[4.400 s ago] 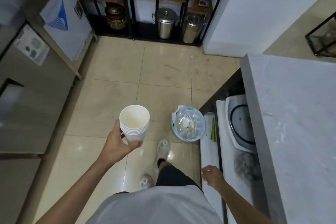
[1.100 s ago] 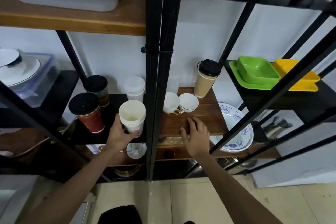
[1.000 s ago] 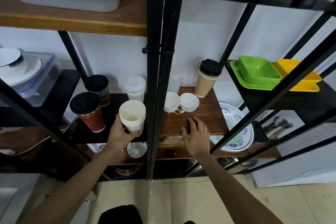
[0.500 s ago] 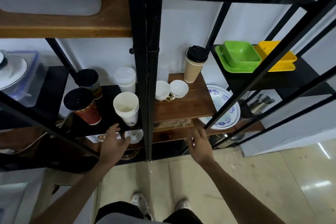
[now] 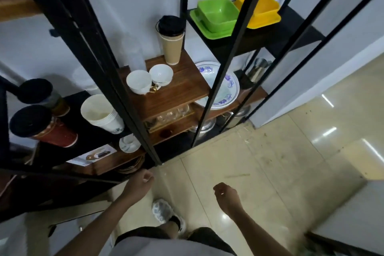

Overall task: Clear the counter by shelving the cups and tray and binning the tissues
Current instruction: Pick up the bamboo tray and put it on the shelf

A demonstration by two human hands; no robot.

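The stack of white paper cups stands on the black shelf of the metal rack, left of the thick black post. My left hand hangs below the rack with its fingers curled and nothing in it. My right hand is lower right, over the floor, also curled and holding nothing. Both hands are well apart from the cups. No tray or tissues are in view.
Lidded red cup and a dark jar stand beside the stack. The wooden shelf holds two white teacups and a brown lidded cup. Green and yellow dishes sit upper right. Tiled floor lies right.
My left hand let go of the cup stack, which now stands on the black shelf. Both hands dropped away from the rack and curled. My view tilted and swung toward the floor.
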